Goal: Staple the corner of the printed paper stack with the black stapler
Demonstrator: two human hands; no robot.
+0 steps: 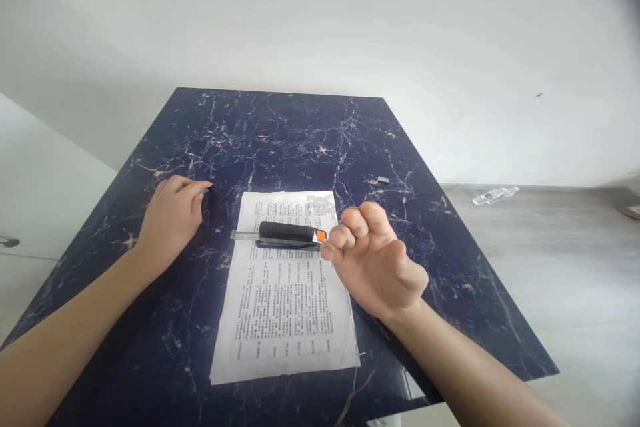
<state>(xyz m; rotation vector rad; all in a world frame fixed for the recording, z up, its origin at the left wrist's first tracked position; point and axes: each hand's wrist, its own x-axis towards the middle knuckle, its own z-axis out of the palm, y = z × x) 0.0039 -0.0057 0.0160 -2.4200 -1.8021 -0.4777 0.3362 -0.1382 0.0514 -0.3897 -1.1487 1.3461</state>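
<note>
On the dark marbled table, my left hand (173, 217) is closed in a pinch, palm down. A tiny grey piece, apparently a bit of a staple strip (204, 191), shows at its fingertips. A black stapler (287, 232) with an orange patch lies across a printed sheet of paper (285, 307). Its metal tray (244, 235) sticks out to the left. My right hand (375, 260) is turned palm up at the stapler's right end, fingers loosely curled and thumb apart. Nothing shows in its palm. Its little finger overlaps the stapler's end; whether they touch I cannot tell.
A short staple strip (383, 180) lies on the table (280, 140) beyond my right hand. The far table edge is near a white wall (320, 20). A clear plastic piece (495, 196) rests on the floor to the right.
</note>
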